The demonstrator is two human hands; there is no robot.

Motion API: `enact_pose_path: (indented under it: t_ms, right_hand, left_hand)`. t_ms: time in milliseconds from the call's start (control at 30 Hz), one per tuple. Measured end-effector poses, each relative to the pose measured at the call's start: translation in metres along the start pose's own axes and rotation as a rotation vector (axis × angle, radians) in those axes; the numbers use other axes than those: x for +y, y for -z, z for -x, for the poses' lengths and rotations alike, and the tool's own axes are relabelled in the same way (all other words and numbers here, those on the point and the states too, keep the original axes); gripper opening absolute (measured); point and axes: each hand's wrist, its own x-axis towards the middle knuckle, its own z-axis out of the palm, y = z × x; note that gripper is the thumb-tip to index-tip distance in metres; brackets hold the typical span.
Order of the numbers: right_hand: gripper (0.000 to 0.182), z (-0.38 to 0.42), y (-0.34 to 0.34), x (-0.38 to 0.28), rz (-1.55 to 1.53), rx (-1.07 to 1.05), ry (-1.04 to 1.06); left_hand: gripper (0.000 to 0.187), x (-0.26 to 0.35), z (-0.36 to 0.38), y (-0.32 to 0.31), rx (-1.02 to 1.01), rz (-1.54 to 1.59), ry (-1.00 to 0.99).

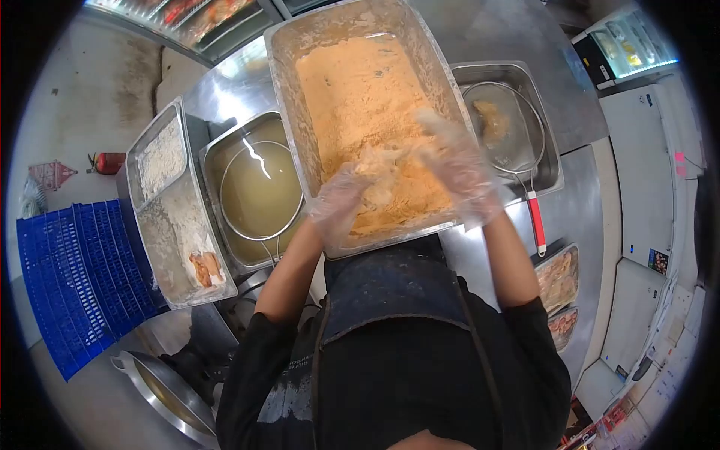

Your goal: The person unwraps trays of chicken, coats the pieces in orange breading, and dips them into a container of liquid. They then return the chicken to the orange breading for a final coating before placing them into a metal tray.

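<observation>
A large metal tray [283, 97] holds a bed of orange breading flour [360, 82]. Over its near half, my left hand [341, 201], in a clear plastic glove, has its fingers closed around the edge of a pale, flour-coated piece [380, 174]; its kind is hidden by the coating. My right hand [461, 172], also in a clear glove, is at the tray's right side, slightly blurred. Its fingers are stretched apart, close to the coated piece, and it grips nothing that I can see.
Left of the tray, a strainer [223, 187] sits in a pan of cloudy liquid [262, 184], beside a divided flour bin [217, 289] with raw meat. Rightward stand a red-handled strainer [534, 221] in a pan and packed meat trays [559, 277]. Blue crates [82, 277] stand far left.
</observation>
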Motion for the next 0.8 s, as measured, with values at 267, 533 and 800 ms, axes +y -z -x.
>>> enact_pose_path:
  t_ms: [267, 533, 800]
  right_hand:
    - [0.027, -0.002, -0.035, -0.005, -0.331, -0.156, -0.045]
    - [0.028, -0.018, -0.048, 0.066, 0.813, -0.224, 0.224]
    - [0.041, -0.014, -0.052, 0.023, 0.163, -0.418, 0.170]
  left_hand:
    - [0.036, 0.012, -0.019, 0.025, -0.213, -0.254, 0.314]
    - [0.032, -0.020, -0.006, 0.030, 0.230, -0.606, -0.343]
    - [0.028, -0.081, -0.036, -0.014, 0.066, -0.585, -0.263]
